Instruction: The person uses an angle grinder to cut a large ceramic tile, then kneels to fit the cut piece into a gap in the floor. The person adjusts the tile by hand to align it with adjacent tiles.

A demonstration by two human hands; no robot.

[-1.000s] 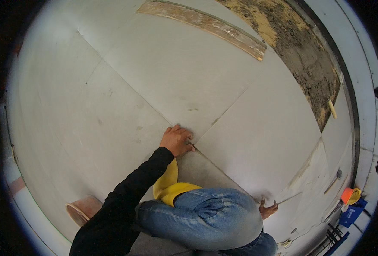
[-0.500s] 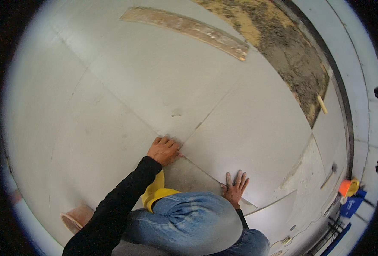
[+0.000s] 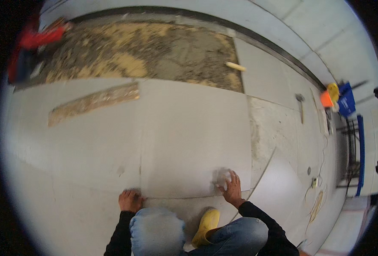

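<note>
A mottled bed of sand and grey mortar [image 3: 184, 53] stretched along the far side of the floor [image 3: 35, 162], backed by a dark strip [image 3: 176, 10]. At the floor's far left corner, a co-worker in red sleeves [image 3: 41, 39] showed, blurred. A rough wooden plank [image 3: 95, 103] lay slantwise, its right end close to the bed. A pale yellow handle [image 3: 236, 66] crossed the bed's right edge. Farther right lay a dark-headed mallet [image 3: 300, 98]. Near the floor's right edge stood an orange object [image 3: 326, 99], a blue bag or box [image 3: 346, 100] and a blue bar [image 3: 360, 155]; a looped yellow cord [image 3: 317, 207] lay nearer.
</note>
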